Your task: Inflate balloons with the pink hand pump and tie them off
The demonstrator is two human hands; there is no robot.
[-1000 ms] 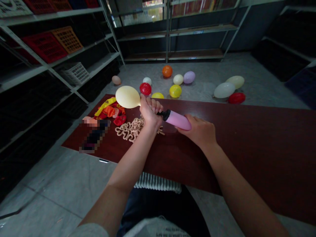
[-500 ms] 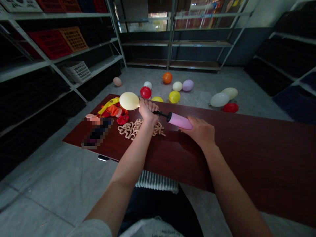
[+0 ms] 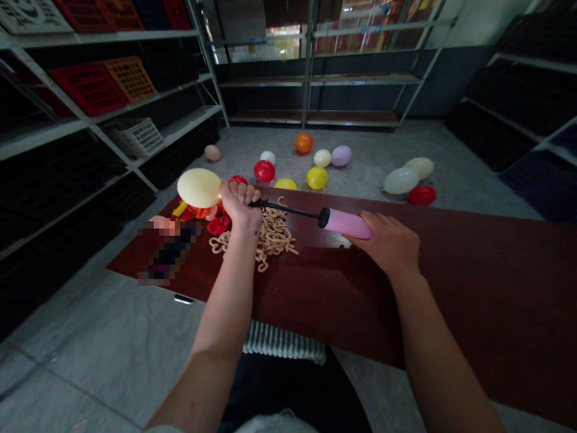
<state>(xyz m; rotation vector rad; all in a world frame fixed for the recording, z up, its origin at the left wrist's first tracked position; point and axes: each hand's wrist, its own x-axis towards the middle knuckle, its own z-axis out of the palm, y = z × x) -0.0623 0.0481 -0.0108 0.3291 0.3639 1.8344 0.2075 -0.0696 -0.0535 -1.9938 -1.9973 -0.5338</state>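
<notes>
A hand-held balloon pump (image 3: 347, 224) with a pink barrel and a black rod stretches between my two hands above the table. My right hand (image 3: 390, 243) is wrapped round the barrel's right end. The rod is drawn far out. At its other end my left hand (image 3: 241, 204) is closed round the black end of the pump and the neck of a pale yellow balloon (image 3: 199, 187), partly inflated; the fingers hide the joint. Below lies a heap of beige, curly, string-like pieces (image 3: 274, 234). Limp red, orange and yellow balloons (image 3: 219, 225) lie behind my left wrist.
The dark red table (image 3: 324, 300) carries a pixelated dark object (image 3: 174, 252) at its left. Several inflated balloons lie on the floor beyond, among them an orange one (image 3: 303, 143) and a white one (image 3: 401, 180). Shelves with crates (image 3: 88, 87) stand left; more shelving (image 3: 360, 81) stands behind.
My hands have moved apart: the left went left with the balloon, the right went right with the barrel. Much more of the pump's black rod shows now.
</notes>
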